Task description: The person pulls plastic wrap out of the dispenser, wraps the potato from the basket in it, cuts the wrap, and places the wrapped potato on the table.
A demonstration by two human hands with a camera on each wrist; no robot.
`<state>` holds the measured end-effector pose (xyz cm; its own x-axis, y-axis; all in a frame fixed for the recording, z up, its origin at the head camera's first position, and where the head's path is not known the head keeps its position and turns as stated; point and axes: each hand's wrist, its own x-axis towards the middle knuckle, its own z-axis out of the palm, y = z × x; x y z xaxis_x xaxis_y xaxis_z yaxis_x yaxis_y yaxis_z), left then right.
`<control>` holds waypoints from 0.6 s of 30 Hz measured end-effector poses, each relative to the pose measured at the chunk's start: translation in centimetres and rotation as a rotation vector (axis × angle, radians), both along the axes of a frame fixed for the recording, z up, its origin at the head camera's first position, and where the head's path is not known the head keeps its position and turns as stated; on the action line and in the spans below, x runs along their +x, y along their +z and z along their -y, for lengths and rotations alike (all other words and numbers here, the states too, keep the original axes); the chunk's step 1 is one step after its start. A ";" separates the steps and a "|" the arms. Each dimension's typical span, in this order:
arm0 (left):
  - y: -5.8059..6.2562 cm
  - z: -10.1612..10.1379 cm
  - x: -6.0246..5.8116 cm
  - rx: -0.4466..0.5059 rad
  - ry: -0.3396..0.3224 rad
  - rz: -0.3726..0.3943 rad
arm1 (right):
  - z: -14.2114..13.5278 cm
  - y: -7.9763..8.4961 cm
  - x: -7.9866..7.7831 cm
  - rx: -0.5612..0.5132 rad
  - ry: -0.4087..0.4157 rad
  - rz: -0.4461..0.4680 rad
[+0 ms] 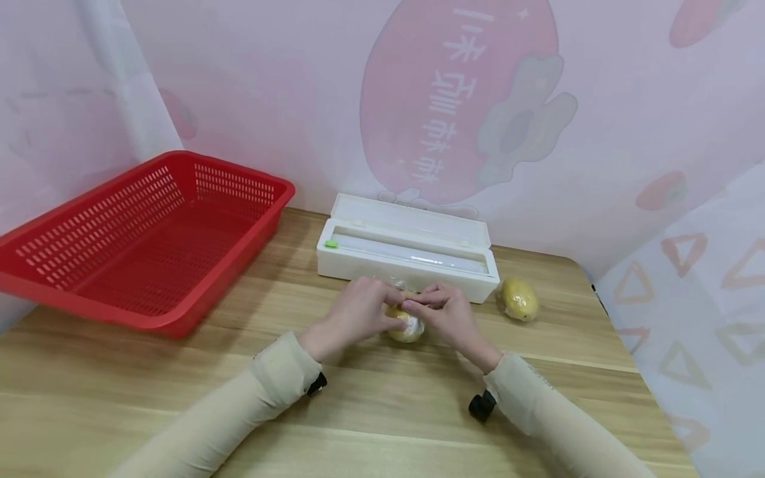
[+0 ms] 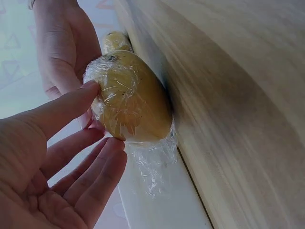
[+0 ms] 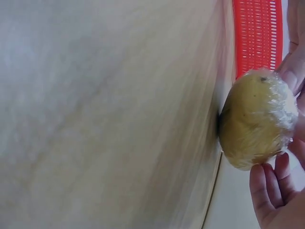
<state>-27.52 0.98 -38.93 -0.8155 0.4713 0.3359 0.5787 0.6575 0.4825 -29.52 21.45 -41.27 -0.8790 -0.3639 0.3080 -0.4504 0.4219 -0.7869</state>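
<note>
A yellow mango (image 1: 406,326), covered in crinkled cling film (image 2: 155,164), rests on the table between both hands. My left hand (image 1: 358,309) holds it, with the thumb on its upper side and the fingertips against its end. The right hand (image 1: 451,315) pinches at the film on top, its thumb close to the left fingers. In the right wrist view the fingers (image 3: 269,183) touch the end of the mango (image 3: 252,119). A loose flap of film hangs past the mango in the left wrist view.
A white cling film box (image 1: 409,249) with its lid raised stands just behind the hands, a roll inside. Right of it lies another film-wrapped mango (image 1: 518,299). At the left is a red plastic basket (image 1: 239,265). A printed cloth hangs behind the wooden table (image 1: 382,411).
</note>
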 end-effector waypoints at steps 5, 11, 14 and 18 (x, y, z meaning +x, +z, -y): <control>0.0 0.0 0.0 -0.016 -0.041 0.032 | -0.2 0.4 0.1 0.011 0.043 -0.020; 0.2 0.0 -0.1 -0.001 -0.055 0.025 | -0.5 1.5 0.1 0.162 0.111 -0.082; 0.4 0.2 -0.2 0.002 -0.063 0.070 | -0.5 2.4 0.1 0.294 0.105 -0.177; 0.7 1.0 -0.6 -0.018 -0.020 0.139 | -0.6 3.0 -0.1 0.414 0.142 -0.294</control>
<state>-28.12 0.01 -38.27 -0.8438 0.4930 0.2121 0.5205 0.6555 0.5471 -29.59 22.01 -38.22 -0.7102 -0.6167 0.3396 -0.7025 0.5896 -0.3986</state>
